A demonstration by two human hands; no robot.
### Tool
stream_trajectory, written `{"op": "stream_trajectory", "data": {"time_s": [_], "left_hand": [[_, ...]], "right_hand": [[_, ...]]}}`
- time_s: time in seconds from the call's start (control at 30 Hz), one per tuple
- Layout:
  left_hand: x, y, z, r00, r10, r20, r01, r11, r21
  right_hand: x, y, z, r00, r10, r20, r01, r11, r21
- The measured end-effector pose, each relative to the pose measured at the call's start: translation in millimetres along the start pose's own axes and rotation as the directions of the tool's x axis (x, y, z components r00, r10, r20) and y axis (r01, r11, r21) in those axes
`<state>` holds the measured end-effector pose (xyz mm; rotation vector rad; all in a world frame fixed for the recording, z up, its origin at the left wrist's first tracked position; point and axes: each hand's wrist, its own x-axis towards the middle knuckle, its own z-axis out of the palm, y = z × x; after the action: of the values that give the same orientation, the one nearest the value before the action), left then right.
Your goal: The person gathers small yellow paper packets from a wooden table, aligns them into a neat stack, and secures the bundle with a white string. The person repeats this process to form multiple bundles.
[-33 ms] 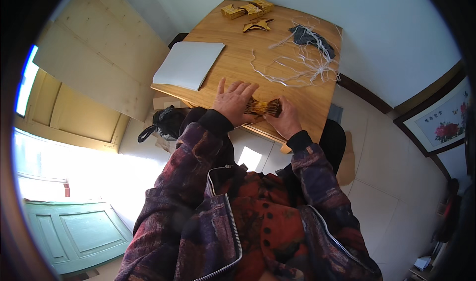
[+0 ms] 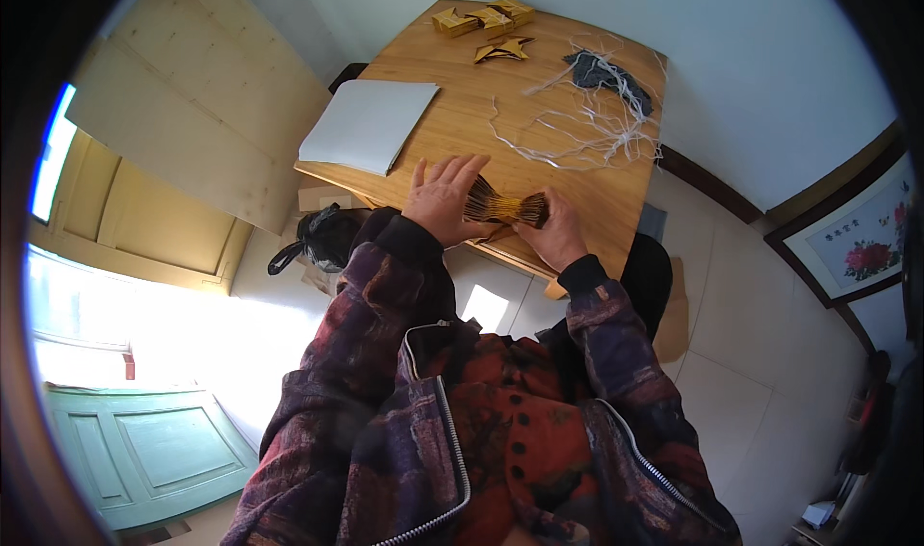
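Note:
A bundle of folded gold-and-brown paper (image 2: 499,205) stands at the near edge of the wooden table, pinched narrow at its middle and fanned out at both ends. My right hand (image 2: 556,232) grips its right end between thumb and fingers. Beside the left end, my left hand (image 2: 445,199) has its fingers stretched upward and its thumb low near the bundle. Whether the left palm touches the paper cannot be made out. Below the bundle, a flat brown piece (image 2: 497,235) shows partly between the hands.
On the table (image 2: 462,122) lie a stack of white sheets (image 2: 366,127), gold folded packets (image 2: 481,16), loose star-like gold pieces (image 2: 502,50), and white strings (image 2: 602,137) tangled with a dark grey cloth (image 2: 606,79). A black plastic bag (image 2: 325,238) sits left of the table.
My left hand has shifted slightly left, baring more of the bundle's fanned left end. The right hand keeps its grip in the same place.

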<state>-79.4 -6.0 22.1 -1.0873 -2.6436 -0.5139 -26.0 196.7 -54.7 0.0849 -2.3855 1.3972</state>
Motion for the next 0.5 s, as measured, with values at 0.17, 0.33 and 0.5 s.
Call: {"op": "stream_trajectory", "data": {"time_s": [0.17, 0.33, 0.5], "left_hand": [[-34, -38, 27, 0.921, -0.134, 0.365, 0.258, 0.913, -0.316], [-29, -42, 66, 0.968, -0.083, 0.235, 0.169, 0.910, -0.378], [-17, -53, 77, 0.988, 0.052, 0.148, 0.057, 0.760, -0.647]], "right_hand": [[0, -2, 0, 1.000, -0.017, 0.012, 0.017, 1.000, 0.017], [-1, -8, -5, 0.999, -0.002, 0.032, 0.003, 1.000, -0.017], [1, -10, -6, 0.995, 0.064, 0.076, -0.068, 0.996, 0.055]]}}
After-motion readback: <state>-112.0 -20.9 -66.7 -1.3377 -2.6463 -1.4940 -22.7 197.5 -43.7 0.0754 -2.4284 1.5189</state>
